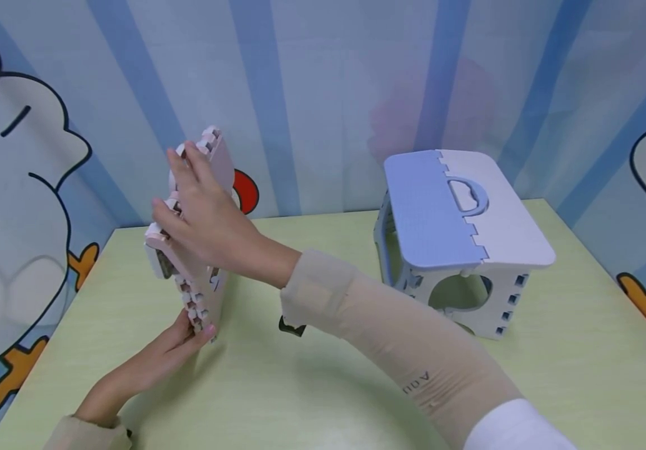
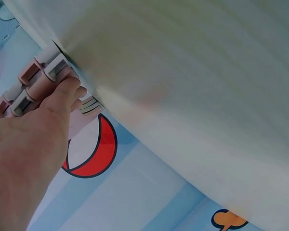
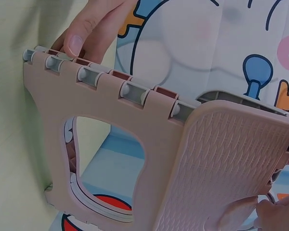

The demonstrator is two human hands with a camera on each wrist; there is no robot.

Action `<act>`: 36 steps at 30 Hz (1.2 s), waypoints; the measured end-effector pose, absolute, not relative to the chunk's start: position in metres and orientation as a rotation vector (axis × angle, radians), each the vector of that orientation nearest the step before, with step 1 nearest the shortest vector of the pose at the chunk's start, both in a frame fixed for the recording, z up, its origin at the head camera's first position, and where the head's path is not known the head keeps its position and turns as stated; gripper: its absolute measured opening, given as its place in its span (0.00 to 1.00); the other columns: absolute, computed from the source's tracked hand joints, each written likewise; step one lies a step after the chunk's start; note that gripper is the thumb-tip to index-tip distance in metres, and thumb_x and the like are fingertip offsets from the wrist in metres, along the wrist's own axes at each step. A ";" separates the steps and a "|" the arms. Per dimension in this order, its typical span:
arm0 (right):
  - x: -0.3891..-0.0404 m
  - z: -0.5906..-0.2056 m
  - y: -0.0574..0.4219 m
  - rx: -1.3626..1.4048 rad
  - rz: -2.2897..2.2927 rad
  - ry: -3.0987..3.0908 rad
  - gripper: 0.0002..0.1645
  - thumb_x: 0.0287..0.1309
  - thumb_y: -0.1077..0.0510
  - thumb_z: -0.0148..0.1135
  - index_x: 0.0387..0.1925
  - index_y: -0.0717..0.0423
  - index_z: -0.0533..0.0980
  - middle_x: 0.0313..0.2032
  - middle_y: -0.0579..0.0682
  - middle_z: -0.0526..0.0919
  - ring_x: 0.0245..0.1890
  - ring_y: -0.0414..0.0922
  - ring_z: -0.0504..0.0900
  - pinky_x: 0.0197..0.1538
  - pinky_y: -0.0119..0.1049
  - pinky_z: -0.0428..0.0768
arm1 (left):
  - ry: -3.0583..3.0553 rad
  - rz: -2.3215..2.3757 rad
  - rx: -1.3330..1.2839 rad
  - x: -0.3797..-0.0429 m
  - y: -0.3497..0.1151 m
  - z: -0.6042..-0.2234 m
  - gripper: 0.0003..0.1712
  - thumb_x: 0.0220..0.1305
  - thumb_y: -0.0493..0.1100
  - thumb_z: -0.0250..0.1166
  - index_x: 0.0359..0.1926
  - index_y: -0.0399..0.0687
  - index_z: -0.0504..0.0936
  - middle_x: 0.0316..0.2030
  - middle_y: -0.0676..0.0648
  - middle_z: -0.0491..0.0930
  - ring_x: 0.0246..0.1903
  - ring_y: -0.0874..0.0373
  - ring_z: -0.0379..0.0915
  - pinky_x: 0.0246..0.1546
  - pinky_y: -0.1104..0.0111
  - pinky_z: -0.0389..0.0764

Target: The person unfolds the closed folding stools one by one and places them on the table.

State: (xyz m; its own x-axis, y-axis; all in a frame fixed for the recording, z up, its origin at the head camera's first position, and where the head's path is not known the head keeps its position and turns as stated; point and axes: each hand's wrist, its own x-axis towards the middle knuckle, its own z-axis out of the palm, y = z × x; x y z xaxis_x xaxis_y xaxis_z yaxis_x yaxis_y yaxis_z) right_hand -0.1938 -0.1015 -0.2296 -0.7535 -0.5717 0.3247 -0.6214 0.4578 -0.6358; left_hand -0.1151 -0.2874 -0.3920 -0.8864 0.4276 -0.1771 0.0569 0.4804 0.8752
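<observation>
A pink-and-white plastic folding stool [image 1: 224, 165], partly folded, stands on edge in both hands at the left of the table. My left hand [image 1: 162, 356] grips its lower end, thumb on the near side by the hinge knuckles. Up at the top, my right hand [image 1: 216, 222] holds the seat part, fingers spread over its edge. The right wrist view shows the stool's leg panel [image 3: 159, 125] with its large opening, and the textured seat [image 3: 221, 154] angled from it. There the right hand's fingers [image 3: 274, 214] are mostly cut off at the frame edge.
An unfolded blue-and-white folding stool [image 1: 430, 212] with a carry handle stands upright at the right of the pale green table [image 1: 323, 375]. Behind and beside the table hangs a blue striped backdrop [image 1: 323, 112] with cartoon figures.
</observation>
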 end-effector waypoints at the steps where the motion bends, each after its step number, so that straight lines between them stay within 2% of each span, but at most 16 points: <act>1: -0.194 -0.229 -0.102 1.073 1.180 -2.631 0.41 0.76 0.43 0.42 0.79 0.52 0.41 0.78 0.45 0.31 0.75 0.32 0.35 0.67 0.22 0.56 | 2.357 1.377 0.407 -0.115 -0.287 -0.392 0.46 0.81 0.49 0.45 0.76 0.54 0.19 0.77 0.40 0.21 0.74 0.35 0.24 0.67 0.35 0.44; 2: -0.194 -0.229 -0.103 1.070 1.170 -2.636 0.41 0.76 0.42 0.42 0.79 0.52 0.41 0.78 0.45 0.31 0.75 0.32 0.36 0.66 0.21 0.58 | 2.354 1.379 0.410 -0.115 -0.288 -0.392 0.46 0.81 0.49 0.46 0.76 0.54 0.19 0.77 0.40 0.21 0.74 0.35 0.24 0.67 0.36 0.44; 4: -0.195 -0.228 -0.105 1.066 1.157 -2.644 0.42 0.76 0.42 0.43 0.79 0.52 0.40 0.78 0.45 0.31 0.75 0.33 0.42 0.60 0.20 0.68 | 2.348 1.386 0.421 -0.115 -0.288 -0.392 0.46 0.81 0.49 0.46 0.76 0.56 0.19 0.76 0.41 0.20 0.74 0.35 0.24 0.67 0.37 0.45; 6: -0.194 -0.227 -0.107 1.057 1.140 -2.656 0.42 0.76 0.42 0.43 0.79 0.52 0.41 0.78 0.45 0.31 0.73 0.33 0.53 0.48 0.19 0.75 | 2.346 1.389 0.431 -0.116 -0.288 -0.392 0.46 0.81 0.48 0.46 0.76 0.57 0.19 0.77 0.41 0.21 0.74 0.36 0.25 0.67 0.39 0.46; 9: -0.194 -0.225 -0.110 1.049 1.088 -2.672 0.43 0.75 0.40 0.43 0.79 0.52 0.41 0.79 0.46 0.32 0.73 0.34 0.54 0.35 0.18 0.76 | 2.343 1.390 0.437 -0.116 -0.290 -0.393 0.46 0.81 0.48 0.46 0.76 0.59 0.19 0.77 0.41 0.21 0.74 0.35 0.27 0.67 0.40 0.49; 12: -0.194 -0.221 -0.114 1.036 1.002 -2.703 0.43 0.75 0.37 0.42 0.79 0.52 0.42 0.79 0.47 0.33 0.75 0.34 0.45 0.34 0.17 0.75 | 2.330 1.394 0.426 -0.116 -0.292 -0.394 0.46 0.81 0.48 0.47 0.76 0.62 0.18 0.76 0.42 0.20 0.74 0.34 0.28 0.67 0.40 0.51; 14: -0.194 -0.219 -0.117 1.025 0.946 -2.726 0.44 0.75 0.36 0.40 0.79 0.52 0.42 0.79 0.48 0.34 0.75 0.34 0.48 0.32 0.18 0.75 | 2.317 1.397 0.418 -0.116 -0.292 -0.394 0.46 0.81 0.48 0.46 0.75 0.63 0.18 0.76 0.41 0.20 0.74 0.33 0.28 0.67 0.39 0.52; 19: -0.195 -0.216 -0.121 1.008 0.856 -2.765 0.45 0.73 0.33 0.39 0.79 0.51 0.43 0.79 0.49 0.35 0.73 0.36 0.56 0.42 0.21 0.78 | 2.308 1.404 0.405 -0.115 -0.293 -0.393 0.48 0.80 0.48 0.48 0.76 0.63 0.18 0.76 0.40 0.20 0.74 0.32 0.29 0.67 0.40 0.51; 21: -0.196 -0.216 -0.122 1.009 0.829 -2.775 0.46 0.73 0.32 0.39 0.79 0.51 0.44 0.79 0.49 0.35 0.73 0.36 0.54 0.48 0.21 0.77 | 2.315 1.404 0.394 -0.114 -0.294 -0.393 0.49 0.79 0.47 0.50 0.76 0.61 0.18 0.76 0.39 0.21 0.74 0.32 0.30 0.67 0.42 0.51; 25: -0.196 -0.214 -0.122 1.014 0.810 -2.794 0.46 0.72 0.31 0.38 0.79 0.51 0.44 0.79 0.49 0.35 0.72 0.36 0.59 0.52 0.22 0.76 | 2.333 1.397 0.371 -0.114 -0.295 -0.395 0.52 0.77 0.48 0.54 0.76 0.59 0.18 0.76 0.37 0.23 0.73 0.31 0.33 0.67 0.44 0.52; 27: -0.196 -0.214 -0.121 1.020 0.799 -2.797 0.46 0.72 0.31 0.38 0.79 0.51 0.44 0.79 0.49 0.35 0.72 0.36 0.58 0.55 0.23 0.74 | 2.331 1.401 0.370 -0.114 -0.295 -0.395 0.53 0.77 0.48 0.54 0.76 0.59 0.19 0.77 0.37 0.23 0.73 0.31 0.34 0.67 0.44 0.53; 30: -0.196 -0.215 -0.119 1.034 0.817 -2.793 0.46 0.72 0.31 0.39 0.79 0.50 0.43 0.79 0.49 0.33 0.73 0.36 0.54 0.55 0.23 0.75 | 2.332 1.402 0.382 -0.114 -0.295 -0.396 0.52 0.77 0.48 0.54 0.76 0.60 0.19 0.77 0.37 0.23 0.73 0.32 0.34 0.67 0.45 0.53; 33: -0.196 -0.217 -0.116 1.069 0.840 -2.778 0.46 0.73 0.31 0.39 0.79 0.49 0.41 0.78 0.48 0.30 0.75 0.36 0.45 0.51 0.22 0.76 | 2.342 1.398 0.403 -0.115 -0.295 -0.396 0.52 0.78 0.47 0.53 0.76 0.60 0.19 0.77 0.38 0.23 0.73 0.32 0.34 0.66 0.45 0.53; 36: -0.197 -0.220 -0.112 1.112 0.871 -2.754 0.46 0.73 0.33 0.39 0.79 0.48 0.38 0.78 0.47 0.26 0.75 0.35 0.33 0.56 0.21 0.72 | 2.355 1.389 0.412 -0.117 -0.295 -0.395 0.51 0.78 0.47 0.53 0.76 0.60 0.19 0.77 0.39 0.24 0.74 0.33 0.32 0.66 0.46 0.52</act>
State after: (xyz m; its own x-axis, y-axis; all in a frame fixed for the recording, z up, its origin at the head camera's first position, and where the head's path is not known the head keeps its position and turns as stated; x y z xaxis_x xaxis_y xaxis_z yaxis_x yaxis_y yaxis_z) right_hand -0.1968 -0.1121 -0.2199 -0.7411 -0.6257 0.2435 -0.6520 0.5840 -0.4836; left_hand -0.1171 -0.2950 -0.3952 -0.8872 0.4294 -0.1688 0.0600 0.4701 0.8806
